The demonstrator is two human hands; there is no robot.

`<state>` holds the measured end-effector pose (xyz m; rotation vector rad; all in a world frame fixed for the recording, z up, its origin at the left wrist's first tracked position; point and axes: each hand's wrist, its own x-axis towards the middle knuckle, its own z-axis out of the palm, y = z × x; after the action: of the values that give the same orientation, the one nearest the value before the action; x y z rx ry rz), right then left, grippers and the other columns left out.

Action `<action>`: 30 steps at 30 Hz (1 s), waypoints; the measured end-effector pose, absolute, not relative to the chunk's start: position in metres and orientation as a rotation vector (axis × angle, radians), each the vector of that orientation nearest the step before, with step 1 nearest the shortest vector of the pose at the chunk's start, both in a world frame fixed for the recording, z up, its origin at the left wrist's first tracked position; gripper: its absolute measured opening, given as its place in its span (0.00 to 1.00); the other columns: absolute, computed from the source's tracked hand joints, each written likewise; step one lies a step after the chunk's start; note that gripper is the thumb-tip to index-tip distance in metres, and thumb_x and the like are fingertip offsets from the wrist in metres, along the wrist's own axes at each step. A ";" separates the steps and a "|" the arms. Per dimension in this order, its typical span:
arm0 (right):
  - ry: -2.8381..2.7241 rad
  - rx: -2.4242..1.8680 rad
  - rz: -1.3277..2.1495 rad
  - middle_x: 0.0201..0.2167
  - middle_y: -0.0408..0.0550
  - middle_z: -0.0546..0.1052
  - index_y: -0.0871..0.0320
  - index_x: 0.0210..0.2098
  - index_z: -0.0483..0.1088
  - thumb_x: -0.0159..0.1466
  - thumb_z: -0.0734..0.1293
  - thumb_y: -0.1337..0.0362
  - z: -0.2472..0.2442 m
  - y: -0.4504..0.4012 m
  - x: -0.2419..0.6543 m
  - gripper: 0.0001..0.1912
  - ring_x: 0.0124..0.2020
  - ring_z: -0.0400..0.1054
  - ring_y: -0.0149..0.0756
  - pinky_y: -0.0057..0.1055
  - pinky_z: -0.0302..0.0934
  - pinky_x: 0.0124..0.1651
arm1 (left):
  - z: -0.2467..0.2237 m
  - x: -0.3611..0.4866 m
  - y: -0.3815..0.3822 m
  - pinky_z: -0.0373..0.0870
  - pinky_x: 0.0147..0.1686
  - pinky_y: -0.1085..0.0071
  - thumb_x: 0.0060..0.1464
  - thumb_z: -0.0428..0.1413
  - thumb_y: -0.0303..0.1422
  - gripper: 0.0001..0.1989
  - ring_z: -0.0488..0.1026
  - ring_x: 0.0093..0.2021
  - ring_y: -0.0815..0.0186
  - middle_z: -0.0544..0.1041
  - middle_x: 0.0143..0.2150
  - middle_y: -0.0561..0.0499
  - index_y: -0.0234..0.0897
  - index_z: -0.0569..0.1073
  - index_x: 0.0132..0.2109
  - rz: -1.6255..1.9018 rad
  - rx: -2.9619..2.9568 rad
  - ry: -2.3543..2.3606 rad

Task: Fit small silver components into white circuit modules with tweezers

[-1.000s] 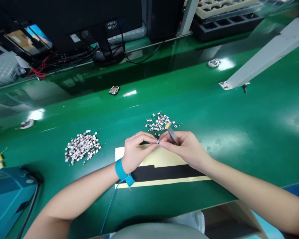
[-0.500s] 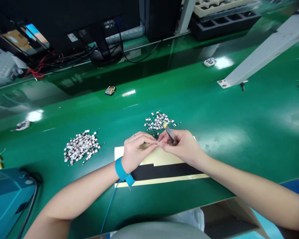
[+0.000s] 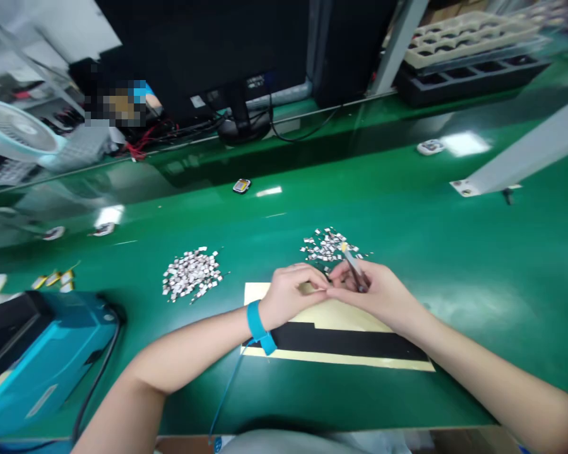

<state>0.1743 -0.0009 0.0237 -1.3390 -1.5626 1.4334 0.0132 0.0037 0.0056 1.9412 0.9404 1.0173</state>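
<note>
My left hand (image 3: 288, 293), with a blue wristband (image 3: 258, 321) and cord, is closed in a pinch. Its fingertips meet those of my right hand (image 3: 385, 291); whatever tiny piece is between them is too small and hidden to name. Grey tweezers (image 3: 356, 268) with a yellow end lean up out of my right hand, held in its curled fingers. Below both hands lies a pale yellow sheet (image 3: 345, 313) bearing a black strip (image 3: 355, 342). Just beyond the fingertips is a loose pile of small white-and-dark parts (image 3: 329, 244).
A larger pile of similar parts (image 3: 192, 274) lies to the left. A blue machine (image 3: 71, 359) with a black cable stands at near left, yellow pieces (image 3: 53, 279) behind it. Farther back are a small square device (image 3: 241, 186), a monitor stand (image 3: 241, 123) and a slanted metal leg (image 3: 525, 154).
The view has swung left, so everything sits farther right and a fan shows at far left. My fingertips stay together, and the tweezers remain in my right hand.
</note>
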 end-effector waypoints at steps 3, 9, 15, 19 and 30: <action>-1.698 -1.395 1.299 0.15 0.38 0.58 0.60 0.26 0.65 0.48 0.67 0.53 0.021 0.004 0.179 0.16 0.15 0.49 0.25 0.24 0.44 0.17 | 0.019 0.004 0.008 0.69 0.35 0.73 0.43 0.58 0.30 0.10 0.72 0.33 0.67 0.75 0.32 0.49 0.35 0.70 0.36 0.793 2.040 0.941; -2.002 -1.566 0.656 0.12 0.40 0.62 0.57 0.24 0.66 0.53 0.61 0.50 0.012 0.013 0.197 0.16 0.13 0.52 0.28 0.25 0.46 0.17 | 0.059 -0.080 0.029 0.65 0.42 0.70 0.49 0.53 0.31 0.12 0.69 0.43 0.63 0.73 0.43 0.48 0.38 0.69 0.42 0.324 2.321 1.402; -2.362 -1.423 0.538 0.15 0.39 0.72 0.54 0.27 0.69 0.52 0.60 0.68 0.008 -0.002 0.188 0.07 0.13 0.62 0.30 0.24 0.48 0.18 | 0.044 -0.142 0.051 0.67 0.30 0.67 0.45 0.53 0.32 0.09 0.72 0.32 0.59 0.75 0.34 0.44 0.33 0.72 0.35 0.227 2.233 1.795; -2.520 -1.279 0.325 0.17 0.40 0.74 0.54 0.27 0.69 0.51 0.60 0.73 0.005 -0.007 0.184 0.10 0.16 0.66 0.32 0.24 0.48 0.18 | 0.036 -0.140 0.054 0.65 0.31 0.68 0.42 0.52 0.27 0.05 0.70 0.27 0.62 0.73 0.26 0.47 0.35 0.72 0.24 0.289 2.217 1.814; -2.630 -1.039 0.651 0.28 0.43 0.73 0.58 0.35 0.68 0.53 0.67 0.67 0.015 -0.034 0.170 0.08 0.25 0.69 0.31 0.25 0.59 0.26 | 0.032 -0.035 0.016 0.69 0.31 0.75 0.43 0.57 0.29 0.05 0.71 0.30 0.70 0.74 0.30 0.49 0.32 0.70 0.30 0.875 1.362 1.113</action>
<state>0.1700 -0.0339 0.0146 -1.0386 -2.6295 0.6508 -0.0350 0.0165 0.0315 1.3620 1.1131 0.8753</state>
